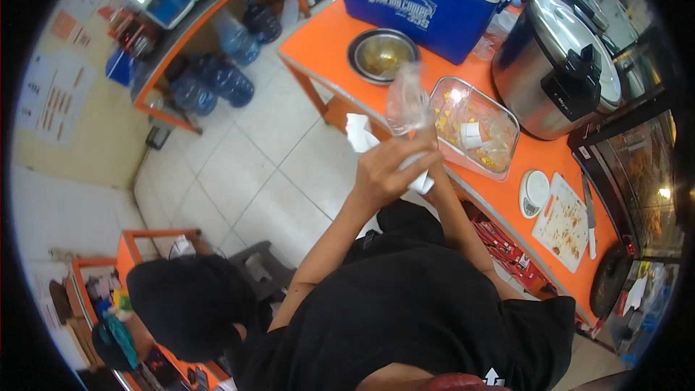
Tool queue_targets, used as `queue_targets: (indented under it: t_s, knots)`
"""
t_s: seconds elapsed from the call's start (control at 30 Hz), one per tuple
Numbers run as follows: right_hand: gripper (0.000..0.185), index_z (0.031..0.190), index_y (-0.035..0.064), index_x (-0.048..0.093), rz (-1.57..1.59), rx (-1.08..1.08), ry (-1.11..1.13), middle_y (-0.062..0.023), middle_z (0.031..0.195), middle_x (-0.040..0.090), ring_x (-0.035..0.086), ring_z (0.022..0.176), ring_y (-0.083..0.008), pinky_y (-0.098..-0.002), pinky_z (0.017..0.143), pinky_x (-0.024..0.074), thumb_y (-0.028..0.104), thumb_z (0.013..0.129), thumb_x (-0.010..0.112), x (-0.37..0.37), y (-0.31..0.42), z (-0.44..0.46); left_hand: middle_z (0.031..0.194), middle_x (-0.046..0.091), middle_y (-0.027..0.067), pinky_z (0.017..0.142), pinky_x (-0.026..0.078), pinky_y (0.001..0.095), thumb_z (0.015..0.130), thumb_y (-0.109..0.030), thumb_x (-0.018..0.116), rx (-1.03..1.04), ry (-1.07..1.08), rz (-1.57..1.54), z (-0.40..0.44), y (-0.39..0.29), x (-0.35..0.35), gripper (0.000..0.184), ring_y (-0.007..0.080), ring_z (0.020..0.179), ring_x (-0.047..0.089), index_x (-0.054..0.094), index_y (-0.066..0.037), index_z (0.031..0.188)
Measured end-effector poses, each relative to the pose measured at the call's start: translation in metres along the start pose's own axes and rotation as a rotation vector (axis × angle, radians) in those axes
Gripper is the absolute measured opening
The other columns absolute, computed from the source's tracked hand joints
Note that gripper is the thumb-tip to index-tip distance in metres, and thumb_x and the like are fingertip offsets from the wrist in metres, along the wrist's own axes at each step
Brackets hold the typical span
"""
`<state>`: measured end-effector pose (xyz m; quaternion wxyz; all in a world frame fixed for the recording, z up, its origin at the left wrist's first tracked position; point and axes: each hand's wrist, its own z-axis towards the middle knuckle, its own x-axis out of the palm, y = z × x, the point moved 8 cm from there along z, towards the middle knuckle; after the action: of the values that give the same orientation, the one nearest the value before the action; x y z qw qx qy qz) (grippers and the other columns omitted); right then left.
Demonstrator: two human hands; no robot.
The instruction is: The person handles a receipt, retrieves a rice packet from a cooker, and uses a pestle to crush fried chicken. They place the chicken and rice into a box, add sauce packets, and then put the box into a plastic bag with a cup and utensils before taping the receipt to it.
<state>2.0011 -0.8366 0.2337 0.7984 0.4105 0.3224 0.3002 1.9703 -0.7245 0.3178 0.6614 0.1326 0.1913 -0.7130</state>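
My left hand is closed around crumpled white paper, which sticks out on both sides of the fingers. Close behind it, my right hand is partly hidden by the left one. A clear plastic bag, blurred and puffed up, rises from the right hand, which seems closed on its lower end. Just right of the hands lies a metal tray of yellow pieces under clear plastic, with a small white container on top. Above the bag stands a metal bowl with yellowish contents.
On the orange table are a blue cooler box, a large steel rice cooker, a white scale, a stained cutting board and a knife. A person in a black cap is at lower left. Water jugs stand beneath another table.
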Motion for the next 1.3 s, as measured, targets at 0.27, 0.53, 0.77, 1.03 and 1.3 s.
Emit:
queue_targets:
  t_s: [0.27, 0.53, 0.77, 1.03, 1.3]
  knots:
    - [0.055, 0.138, 0.0056, 0.03, 1.297, 0.234, 0.174, -0.0112, 0.143, 0.031, 0.036, 0.127, -0.0284, -0.0408, 0.099, 0.0365, 0.04, 0.096, 0.034, 0.016, -0.005, 0.078, 0.086, 0.062, 0.0054, 0.058, 0.049, 0.0301, 0.064, -0.001, 0.07, -0.399, -0.048, 0.079, 0.003, 0.12, 0.027, 0.028, 0.0225, 0.073, 0.06, 0.063, -0.008, 0.091]
    - [0.049, 0.131, 0.0017, 0.04, 0.254, 0.172, -0.231, -0.0128, 0.128, 0.044, 0.044, 0.115, -0.0223, -0.0335, 0.096, 0.0367, 0.008, 0.084, 0.05, -0.013, -0.039, 0.084, 0.086, 0.061, 0.0031, 0.054, 0.047, 0.0278, 0.06, -0.004, 0.072, -0.032, -0.001, -0.201, 0.035, 0.129, 0.052, 0.029, 0.0176, 0.068, 0.059, 0.066, -0.012, 0.087]
    - [0.069, 0.143, 0.0217, 0.023, 0.876, 0.217, -0.437, -0.0062, 0.126, 0.04, 0.045, 0.11, -0.0164, -0.0298, 0.088, 0.042, 0.064, 0.088, 0.026, -0.022, -0.029, 0.13, 0.082, 0.058, 0.0071, 0.054, 0.045, 0.03, 0.075, -0.011, 0.071, -0.327, 0.055, -0.449, 0.028, 0.193, 0.088, 0.02, 0.0218, 0.065, 0.056, 0.059, -0.006, 0.09]
    - [0.066, 0.14, 0.0273, 0.027, 1.15, 0.026, -0.715, 0.0011, 0.121, 0.042, 0.039, 0.114, -0.0178, -0.0409, 0.091, 0.039, 0.065, 0.086, 0.033, -0.075, -0.045, 0.063, 0.08, 0.057, 0.0085, 0.056, 0.045, 0.0368, 0.075, -0.015, 0.067, 0.102, 0.501, -0.815, -0.002, 0.116, 0.119, 0.021, 0.0264, 0.072, 0.058, 0.057, -0.005, 0.092]
    - [0.065, 0.143, 0.0266, 0.019, 0.857, -0.049, -1.184, 0.0029, 0.148, 0.016, 0.02, 0.132, -0.0321, -0.056, 0.104, 0.0212, 0.061, 0.089, 0.03, -0.149, -0.029, -0.063, 0.089, 0.061, 0.0064, 0.063, 0.049, 0.0345, 0.063, 0.0, 0.063, 0.311, 0.589, -1.193, -0.002, 0.0, 0.157, 0.03, 0.0241, 0.079, 0.062, 0.057, -0.007, 0.092]
